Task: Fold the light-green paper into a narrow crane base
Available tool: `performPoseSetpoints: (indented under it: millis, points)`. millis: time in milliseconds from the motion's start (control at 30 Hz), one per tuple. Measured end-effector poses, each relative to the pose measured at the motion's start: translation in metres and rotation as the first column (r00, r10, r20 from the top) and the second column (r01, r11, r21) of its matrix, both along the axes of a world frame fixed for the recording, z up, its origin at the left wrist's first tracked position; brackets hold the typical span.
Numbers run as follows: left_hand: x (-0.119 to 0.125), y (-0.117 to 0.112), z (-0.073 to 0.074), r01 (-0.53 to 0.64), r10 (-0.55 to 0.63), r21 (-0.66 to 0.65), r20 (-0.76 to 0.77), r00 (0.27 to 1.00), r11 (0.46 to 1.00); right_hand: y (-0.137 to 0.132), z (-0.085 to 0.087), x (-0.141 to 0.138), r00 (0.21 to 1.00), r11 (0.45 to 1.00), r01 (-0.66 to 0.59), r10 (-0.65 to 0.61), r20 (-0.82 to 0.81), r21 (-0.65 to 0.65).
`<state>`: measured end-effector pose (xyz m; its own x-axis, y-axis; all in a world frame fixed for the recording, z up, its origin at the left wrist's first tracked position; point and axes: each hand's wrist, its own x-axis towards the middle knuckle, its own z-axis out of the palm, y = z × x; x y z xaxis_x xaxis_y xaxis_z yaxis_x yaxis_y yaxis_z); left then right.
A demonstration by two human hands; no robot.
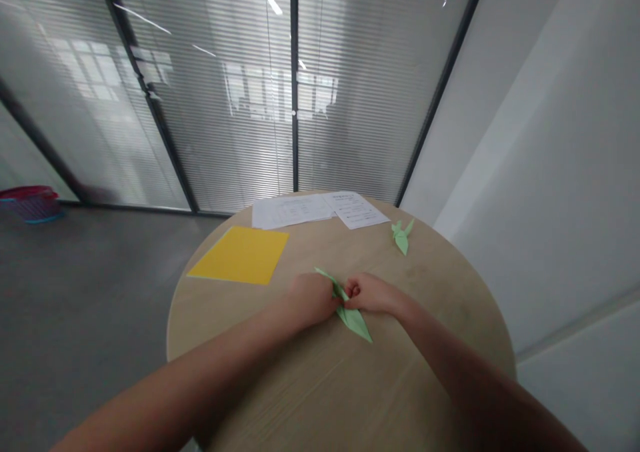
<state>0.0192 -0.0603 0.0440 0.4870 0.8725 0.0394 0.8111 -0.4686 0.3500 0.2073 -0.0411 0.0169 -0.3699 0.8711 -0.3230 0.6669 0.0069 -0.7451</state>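
Note:
A long, pointed piece of folded green paper (354, 320) lies slantwise low over the table, its two tips sticking out past my hands. My left hand (314, 299) is closed on its left side, the fingertips partly hidden. From the other side my right hand (369, 293) pinches the middle of the same paper, fingers curled, close against the left fingertips. Farther back on the right rests a finished-looking green origami figure (401, 237) with several points, apart from both hands.
The round wooden table (400, 385) carries a stack of yellow paper (245, 255) at the left and printed white sheets (300, 211) at the far edge. A red and blue basket (35, 204) stands on the floor at left. Glass panels with blinds (240, 139) rise behind.

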Motion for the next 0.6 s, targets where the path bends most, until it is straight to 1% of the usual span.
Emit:
performPoseSetpoints:
  millis: [67,133,200,267,333,400,433,467,533,567,600]
  points:
    - [-0.005,0.003,0.012,-0.069,0.070,0.033,-0.024,0.997,0.997,0.000,0.001,0.005,0.988,0.998,0.054,-0.051,-0.142,0.015]
    - [-0.008,0.011,0.026,-0.111,0.112,0.056,-0.019,0.993,0.992,0.000,0.004,0.010,0.946,0.992,0.123,-0.111,-0.304,0.020]
    - [-0.010,0.020,0.037,-0.126,0.124,0.052,0.029,0.992,0.991,0.000,0.007,0.013,0.873,0.981,0.193,-0.167,-0.458,0.010]
    - [-0.008,0.028,0.040,-0.105,0.102,0.019,0.109,0.989,0.994,-0.001,0.010,0.015,0.786,0.968,0.249,-0.208,-0.582,-0.010]
    - [-0.004,0.031,0.034,-0.055,0.060,-0.033,0.211,0.976,0.998,-0.004,0.010,0.014,0.705,0.958,0.284,-0.234,-0.669,-0.036]
    - [0.001,0.030,0.020,0.003,0.039,-0.119,0.349,0.936,0.993,-0.008,0.008,0.010,0.645,0.952,0.301,-0.251,-0.722,-0.063]
    - [0.004,0.028,0.011,0.059,0.081,-0.245,0.525,0.847,0.968,-0.011,0.006,0.007,0.621,0.949,0.305,-0.259,-0.739,-0.077]
    - [0.006,0.027,0.003,0.098,0.148,-0.333,0.639,0.755,0.938,-0.014,0.004,0.004,0.600,0.948,0.305,-0.267,-0.754,-0.093]
    - [0.008,0.024,-0.009,0.136,0.275,-0.443,0.740,0.614,0.886,-0.019,0.000,-0.001,0.555,0.943,0.306,-0.291,-0.779,-0.134]
    - [0.008,0.023,-0.013,0.129,0.321,-0.472,0.750,0.578,0.872,-0.020,-0.001,-0.004,0.542,0.939,0.311,-0.303,-0.784,-0.148]
    - [0.007,0.022,-0.015,0.111,0.355,-0.491,0.750,0.558,0.864,-0.021,-0.003,-0.005,0.534,0.935,0.320,-0.313,-0.785,-0.155]
